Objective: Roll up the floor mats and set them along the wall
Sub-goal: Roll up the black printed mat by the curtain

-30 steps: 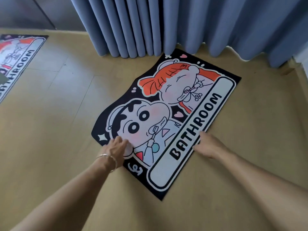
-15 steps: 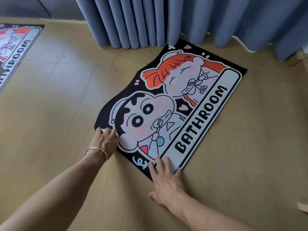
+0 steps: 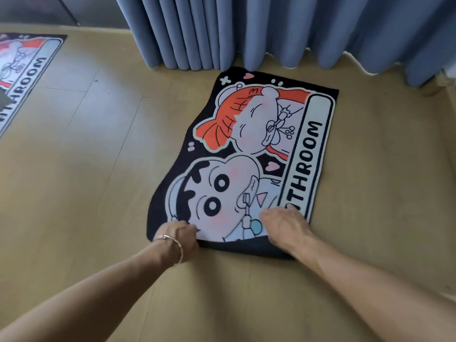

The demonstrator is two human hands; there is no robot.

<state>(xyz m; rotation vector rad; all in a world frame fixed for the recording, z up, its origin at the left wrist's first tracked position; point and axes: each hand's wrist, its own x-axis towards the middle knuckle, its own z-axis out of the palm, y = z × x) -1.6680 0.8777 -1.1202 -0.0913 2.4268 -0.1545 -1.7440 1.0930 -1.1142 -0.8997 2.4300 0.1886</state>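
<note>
A black cartoon bath mat [image 3: 249, 154] printed with two characters and the word BATHROOM lies on the tan floor, its far end close to the curtain. Its near edge is turned over into a low dark roll [image 3: 246, 248], hiding the first letters of the word. My left hand [image 3: 180, 239], a bracelet on its wrist, grips the left part of that rolled edge. My right hand [image 3: 283, 224] presses down on the right part of the roll, fingers curled over it. A second mat of the same design [image 3: 27, 75] lies flat at the far left.
Blue-grey curtains [image 3: 246, 28] hang to the floor along the back wall. A wooden skirting piece [image 3: 434, 88] sits at the right corner. Tan floor boards [image 3: 98, 156] stretch between the two mats.
The mat has been turned so it points straight at the curtain. Its near edge has been folded over into a roll, and both hands have moved onto that edge.
</note>
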